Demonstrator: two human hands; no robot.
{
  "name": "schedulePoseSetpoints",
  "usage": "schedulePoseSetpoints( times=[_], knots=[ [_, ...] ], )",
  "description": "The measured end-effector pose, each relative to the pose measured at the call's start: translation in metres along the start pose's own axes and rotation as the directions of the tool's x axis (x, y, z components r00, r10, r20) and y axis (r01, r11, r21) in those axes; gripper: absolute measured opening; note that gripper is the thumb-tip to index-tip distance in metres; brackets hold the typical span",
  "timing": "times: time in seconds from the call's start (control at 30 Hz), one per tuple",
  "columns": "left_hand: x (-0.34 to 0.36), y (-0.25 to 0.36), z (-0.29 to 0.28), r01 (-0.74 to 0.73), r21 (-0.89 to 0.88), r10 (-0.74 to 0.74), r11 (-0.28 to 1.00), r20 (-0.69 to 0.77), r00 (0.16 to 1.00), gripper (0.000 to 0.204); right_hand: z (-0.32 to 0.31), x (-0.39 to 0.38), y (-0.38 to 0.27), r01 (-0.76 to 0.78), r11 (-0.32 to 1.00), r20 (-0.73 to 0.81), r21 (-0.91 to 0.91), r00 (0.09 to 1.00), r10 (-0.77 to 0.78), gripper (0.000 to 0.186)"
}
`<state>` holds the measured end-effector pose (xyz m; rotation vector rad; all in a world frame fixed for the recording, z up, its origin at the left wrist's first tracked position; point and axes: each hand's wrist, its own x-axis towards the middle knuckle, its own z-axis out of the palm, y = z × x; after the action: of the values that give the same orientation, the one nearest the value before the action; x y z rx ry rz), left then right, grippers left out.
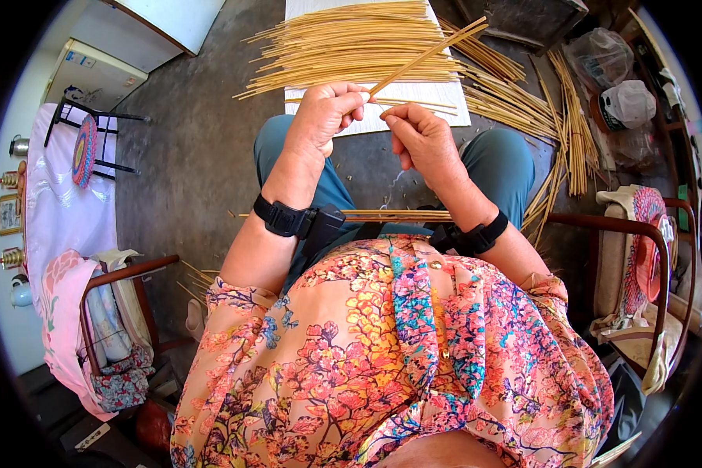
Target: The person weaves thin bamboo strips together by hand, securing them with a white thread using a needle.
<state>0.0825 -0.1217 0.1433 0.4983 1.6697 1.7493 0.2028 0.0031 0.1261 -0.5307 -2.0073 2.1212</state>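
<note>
My left hand (325, 117) is closed, pinching a small bundle of thin straw-coloured stalks (429, 56) between thumb and forefinger. The bundle slants up to the right over a wide layer of similar stalks (351, 47). Just right of its lower end, my right hand (425, 144) is closed, thumb against forefinger; whatever it pinches is too small to make out. The two hands are slightly apart. Below the hands, a whitish thread-like strand (396, 183) shows between my knees. A few more stalks (402, 215) lie across my lap.
The layered stalks rest on a white board (444, 115) in front of my knees. Loose stalks (515, 105) spread over the floor to its right. Chairs stand at left (136, 273) and right (616, 226). Plastic bags (628, 105) sit at the far right, a black stool (93, 140) at the left.
</note>
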Motion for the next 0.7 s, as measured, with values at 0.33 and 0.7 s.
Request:
schedulePoseSetpoints(
  times=[0.33, 0.7],
  knots=[
    [-0.003, -0.003, 0.013, -0.178, 0.26, 0.213, 0.949, -0.115, 0.97, 0.012, 0.001, -0.001, 0.001, -0.017, 1.0, 0.004, 0.005, 1.0, 0.016, 0.016],
    [-0.006, -0.007, 0.014, -0.196, 0.264, 0.232, 0.944, -0.111, 0.967, 0.009, 0.002, -0.002, 0.011, -0.013, 0.998, 0.012, 0.055, 1.0, 0.013, 0.014]
  ],
)
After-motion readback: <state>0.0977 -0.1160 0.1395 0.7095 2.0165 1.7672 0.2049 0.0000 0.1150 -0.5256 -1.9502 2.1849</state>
